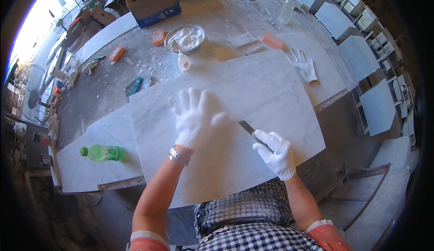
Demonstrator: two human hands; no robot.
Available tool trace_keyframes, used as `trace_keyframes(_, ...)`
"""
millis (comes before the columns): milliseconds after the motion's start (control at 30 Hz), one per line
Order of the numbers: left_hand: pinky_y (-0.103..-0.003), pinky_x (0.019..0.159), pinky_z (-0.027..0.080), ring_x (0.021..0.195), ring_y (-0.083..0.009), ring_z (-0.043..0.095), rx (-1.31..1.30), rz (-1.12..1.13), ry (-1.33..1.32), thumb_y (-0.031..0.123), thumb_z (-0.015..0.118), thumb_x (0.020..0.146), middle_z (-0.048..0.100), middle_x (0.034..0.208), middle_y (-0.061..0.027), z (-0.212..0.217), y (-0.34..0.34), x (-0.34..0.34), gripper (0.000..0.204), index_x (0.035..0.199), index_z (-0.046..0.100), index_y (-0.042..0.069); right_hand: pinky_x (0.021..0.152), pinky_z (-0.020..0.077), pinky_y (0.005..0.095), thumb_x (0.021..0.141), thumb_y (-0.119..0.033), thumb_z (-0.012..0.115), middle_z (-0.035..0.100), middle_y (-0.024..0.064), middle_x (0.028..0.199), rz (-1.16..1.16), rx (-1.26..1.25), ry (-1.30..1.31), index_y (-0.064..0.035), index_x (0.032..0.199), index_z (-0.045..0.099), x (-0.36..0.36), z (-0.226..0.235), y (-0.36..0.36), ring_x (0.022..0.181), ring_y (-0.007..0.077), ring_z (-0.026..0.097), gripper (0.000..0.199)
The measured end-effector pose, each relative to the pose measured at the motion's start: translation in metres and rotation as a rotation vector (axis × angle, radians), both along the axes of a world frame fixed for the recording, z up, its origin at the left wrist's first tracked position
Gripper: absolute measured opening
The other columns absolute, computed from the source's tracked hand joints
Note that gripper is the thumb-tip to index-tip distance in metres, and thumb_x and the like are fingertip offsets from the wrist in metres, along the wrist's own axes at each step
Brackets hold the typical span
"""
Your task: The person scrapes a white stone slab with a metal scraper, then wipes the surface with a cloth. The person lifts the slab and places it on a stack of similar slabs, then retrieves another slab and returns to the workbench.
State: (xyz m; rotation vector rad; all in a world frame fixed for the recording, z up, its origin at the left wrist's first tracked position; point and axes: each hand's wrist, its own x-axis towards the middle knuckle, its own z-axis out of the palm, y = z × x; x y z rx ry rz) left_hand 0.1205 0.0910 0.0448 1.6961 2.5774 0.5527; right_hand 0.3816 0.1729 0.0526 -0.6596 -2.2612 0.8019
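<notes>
A large white, grey-veined stone slab [271, 88] lies in front of me, its near edge close to my checked apron. My left hand [192, 117], in a white knit glove, rests over the slab with its fingers spread. Also gloved, my right hand [276, 153] grips a putty knife [247, 127] whose dark flat blade points up and left across the slab. The knife's handle is mostly hidden in the fist. Just past the slab's far edge stands a white squeeze bottle [184, 62], beside a bowl of white paste [195, 37].
A green plastic bottle [102, 153] lies on its side at the left. An empty white glove [304, 65] and an orange block [273, 41] lie beyond the slab. Farther back are a cardboard box [153, 4] and a clear bottle [287, 9]. Stone pieces [377, 106] stand along the right.
</notes>
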Motion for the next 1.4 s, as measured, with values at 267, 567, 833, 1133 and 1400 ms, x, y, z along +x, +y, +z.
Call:
trace_keyframes(267,-0.072,0.124,0.007,0.152,-0.0530,0.026,0.026,0.089,0.092,0.060,0.070,0.091,0.038,0.160,-0.0295,-0.009,-0.007,0.025,0.089,0.150,0.046,-0.001,0.059,0.0524,0.0314,0.083,0.001,0.084,0.071,0.0126,0.086,0.000,0.036,0.031,0.0026,0.120,0.075,0.001,-0.004,0.001,0.066,0.0194,0.064,0.038)
trace_keyframes(567,-0.070,0.126,-0.002,0.157,-0.0533,0.023,-0.003,0.237,0.099,0.055,0.054,0.104,0.033,0.167,-0.0327,-0.016,0.004,0.026,0.079,0.158,0.041,-0.002,0.061,0.0535,0.0307,0.084,0.001,0.084,0.073,0.0132,0.088,0.032,0.097,0.068,0.0022,0.121,0.075,0.002,-0.008,0.003,0.068,0.0196,0.066,0.038)
trace_keyframes(833,-0.070,0.127,-0.001,0.158,-0.0549,0.017,-0.017,-0.058,0.095,0.055,0.053,0.104,0.027,0.168,-0.0343,-0.015,-0.023,0.046,0.082,0.160,0.038,-0.002,0.064,0.0552,0.0264,0.088,-0.001,0.083,0.075,0.0101,0.097,0.008,-0.050,0.119,0.0021,0.124,0.074,0.006,-0.015,0.005,0.073,0.0118,0.067,0.037)
trace_keyframes(1133,-0.068,0.127,0.010,0.160,-0.0478,0.019,-0.034,-0.331,0.016,0.064,0.063,0.096,0.029,0.170,-0.0279,-0.011,-0.024,0.058,0.095,0.162,0.036,0.001,0.092,0.0590,0.0392,0.088,-0.014,0.083,0.078,0.0213,0.113,-0.118,-0.377,0.081,0.0033,0.119,0.076,0.011,-0.020,0.005,0.105,0.0335,0.076,0.036)
trace_keyframes(1400,-0.065,0.126,0.018,0.159,-0.0490,0.022,-0.078,0.050,0.074,0.062,0.050,0.104,0.031,0.169,-0.0270,-0.016,-0.032,0.021,0.077,0.159,0.042,0.009,0.054,0.0540,0.0244,0.096,-0.001,0.074,0.072,0.0049,0.089,-0.151,-0.632,0.187,-0.0023,0.131,0.072,0.023,-0.024,0.005,0.065,0.0093,0.064,0.035)
